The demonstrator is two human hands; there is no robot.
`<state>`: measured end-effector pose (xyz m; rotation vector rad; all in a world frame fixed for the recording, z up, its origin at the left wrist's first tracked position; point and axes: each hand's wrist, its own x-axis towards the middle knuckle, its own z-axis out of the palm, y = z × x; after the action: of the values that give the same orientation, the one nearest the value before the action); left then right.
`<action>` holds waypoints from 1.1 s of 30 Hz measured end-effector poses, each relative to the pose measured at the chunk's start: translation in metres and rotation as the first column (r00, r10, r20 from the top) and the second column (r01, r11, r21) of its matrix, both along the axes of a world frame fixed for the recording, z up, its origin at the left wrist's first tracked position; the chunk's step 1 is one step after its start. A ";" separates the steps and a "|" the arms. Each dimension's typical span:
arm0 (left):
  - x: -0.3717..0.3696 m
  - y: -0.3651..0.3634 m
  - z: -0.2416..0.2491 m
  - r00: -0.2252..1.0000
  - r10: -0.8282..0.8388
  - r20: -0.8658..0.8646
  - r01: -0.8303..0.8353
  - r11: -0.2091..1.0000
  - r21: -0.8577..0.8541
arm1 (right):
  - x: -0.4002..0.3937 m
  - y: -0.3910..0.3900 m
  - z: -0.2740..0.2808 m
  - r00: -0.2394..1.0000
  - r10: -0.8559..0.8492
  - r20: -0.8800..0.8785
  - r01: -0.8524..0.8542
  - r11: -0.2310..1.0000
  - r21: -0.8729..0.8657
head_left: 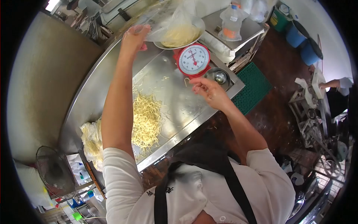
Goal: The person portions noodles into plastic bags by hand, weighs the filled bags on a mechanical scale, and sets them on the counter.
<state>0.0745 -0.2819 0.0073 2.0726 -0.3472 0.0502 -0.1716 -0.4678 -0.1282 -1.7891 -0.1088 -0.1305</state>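
My left hand (136,35) is closed on the edge of a clear plastic bag (158,26) at the top. The bag reaches over yellow noodles (181,35) in a metal pan (201,28) on a red dial scale (194,59). My right hand (209,91) is just below the dial, fingers partly curled, with a thin noodle strand (186,82) at its fingertips. A loose pile of noodles (146,119) lies on the steel table (175,102) beside my left forearm.
Right of the scale sits a small metal bowl (226,79). A plastic container (230,24) stands on a side table (248,33). A noodle-filled bag (91,140) lies at left, near a fan (55,171). Another person's arm (332,84) shows far right.
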 end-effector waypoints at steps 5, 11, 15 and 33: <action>0.016 -0.004 -0.002 0.997 0.071 0.003 -0.071 0.997 -0.019 | -0.011 -0.007 -0.014 0.997 0.012 -0.072 -0.008 0.998 0.057; 0.018 -0.007 -0.003 0.998 0.068 -0.003 -0.067 0.981 -0.182 | -0.023 -0.012 -0.029 0.997 -0.009 -0.078 0.012 0.999 0.034; 0.018 -0.010 -0.009 0.999 -0.011 -0.049 -0.005 0.950 -0.311 | -0.028 -0.007 -0.023 0.997 -0.019 -0.069 0.018 1.000 -0.012; -0.186 0.113 -0.008 0.998 -0.056 -0.003 0.047 0.865 -0.500 | 0.112 0.110 0.071 0.896 0.380 0.228 0.015 0.488 -0.873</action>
<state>-0.1117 -0.1690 -0.0006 1.5451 -0.3374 0.0807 -0.0595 -0.3580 -0.0569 -2.7379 -0.8030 -0.3253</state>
